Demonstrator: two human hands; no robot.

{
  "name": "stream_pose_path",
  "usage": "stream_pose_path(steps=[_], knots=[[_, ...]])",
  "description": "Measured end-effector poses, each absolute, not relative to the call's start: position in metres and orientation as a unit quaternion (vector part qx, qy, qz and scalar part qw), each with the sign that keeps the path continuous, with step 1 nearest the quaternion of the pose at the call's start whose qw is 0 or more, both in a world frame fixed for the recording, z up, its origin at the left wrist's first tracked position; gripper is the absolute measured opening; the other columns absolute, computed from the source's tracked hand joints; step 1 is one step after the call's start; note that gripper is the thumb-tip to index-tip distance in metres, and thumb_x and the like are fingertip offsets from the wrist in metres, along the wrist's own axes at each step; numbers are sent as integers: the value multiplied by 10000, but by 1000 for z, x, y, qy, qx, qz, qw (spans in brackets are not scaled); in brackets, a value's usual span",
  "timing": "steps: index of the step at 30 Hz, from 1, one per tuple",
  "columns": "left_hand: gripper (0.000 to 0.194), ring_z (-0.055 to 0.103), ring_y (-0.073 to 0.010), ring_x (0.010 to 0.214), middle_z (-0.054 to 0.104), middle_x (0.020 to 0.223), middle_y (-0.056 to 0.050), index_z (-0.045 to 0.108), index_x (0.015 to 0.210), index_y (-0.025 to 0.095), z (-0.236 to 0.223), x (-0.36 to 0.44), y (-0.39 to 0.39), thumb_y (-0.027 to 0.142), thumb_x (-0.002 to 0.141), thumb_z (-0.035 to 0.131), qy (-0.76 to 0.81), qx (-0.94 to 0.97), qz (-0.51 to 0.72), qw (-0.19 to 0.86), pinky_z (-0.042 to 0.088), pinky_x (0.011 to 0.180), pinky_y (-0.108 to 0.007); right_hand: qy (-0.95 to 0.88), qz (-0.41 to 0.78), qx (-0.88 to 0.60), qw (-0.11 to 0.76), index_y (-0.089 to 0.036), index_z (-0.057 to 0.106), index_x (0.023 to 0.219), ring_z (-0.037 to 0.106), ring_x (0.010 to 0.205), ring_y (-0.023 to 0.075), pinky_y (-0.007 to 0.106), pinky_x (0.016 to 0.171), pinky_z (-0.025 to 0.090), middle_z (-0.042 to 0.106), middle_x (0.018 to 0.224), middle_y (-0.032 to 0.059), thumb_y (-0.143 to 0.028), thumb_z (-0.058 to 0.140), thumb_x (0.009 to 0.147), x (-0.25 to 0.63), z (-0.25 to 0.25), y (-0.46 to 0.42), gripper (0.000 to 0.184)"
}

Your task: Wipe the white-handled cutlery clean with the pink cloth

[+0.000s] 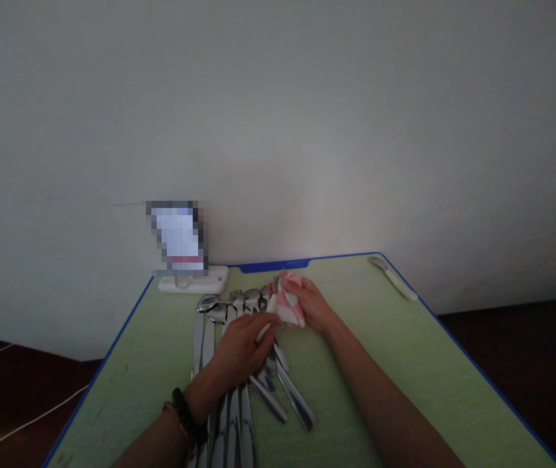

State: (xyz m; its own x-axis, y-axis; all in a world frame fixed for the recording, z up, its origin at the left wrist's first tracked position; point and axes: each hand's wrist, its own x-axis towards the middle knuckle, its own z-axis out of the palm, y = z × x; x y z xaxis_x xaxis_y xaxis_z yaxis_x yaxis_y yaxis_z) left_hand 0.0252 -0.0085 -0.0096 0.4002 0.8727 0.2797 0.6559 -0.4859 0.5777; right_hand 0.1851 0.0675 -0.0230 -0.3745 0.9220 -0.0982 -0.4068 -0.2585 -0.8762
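Observation:
My left hand (pixel 247 342) is closed round the pale handle of a fork (pixel 273 304), whose metal tines point away from me. A pink and white cloth (pixel 291 302) is gripped in my right hand (pixel 310 303), pressed up against the fork's head. Below and around my left hand lies a pile of metal cutlery (pixel 233 416), with spoons, forks and knives side by side, partly hidden by that hand and forearm. Some handles in the pile slant toward the lower right.
Another pale-handled piece of cutlery (pixel 395 279) lies near the right edge of the green table (pixel 356 364), which has a blue rim. At the back left, a blurred screen (pixel 178 237) stands on a white base (pixel 214 281). A wall (pixel 278 130) rises behind.

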Motion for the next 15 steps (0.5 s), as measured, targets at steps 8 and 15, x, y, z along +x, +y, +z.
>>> stream_pose_path(steps=[8, 15], knots=[[200, 628, -166, 841, 685, 944, -13, 594, 971, 230, -13, 26, -7, 232, 862, 426, 475, 816, 275, 182, 462, 782, -287, -389, 732, -315, 462, -137, 632, 816, 573, 564, 124, 233, 521, 461, 672, 755, 51, -360, 652, 688, 186, -22, 67, 257], [196, 624, -164, 832, 685, 933, -12, 593, 967, 227, -13, 27, -6, 243, 861, 429, 481, 811, 272, 195, 462, 773, -288, -417, 731, -304, 447, -141, 640, 837, 513, 475, 94, 227, 479, 448, 651, 679, 30, -362, 612, 731, 188, -27, 69, 248]])
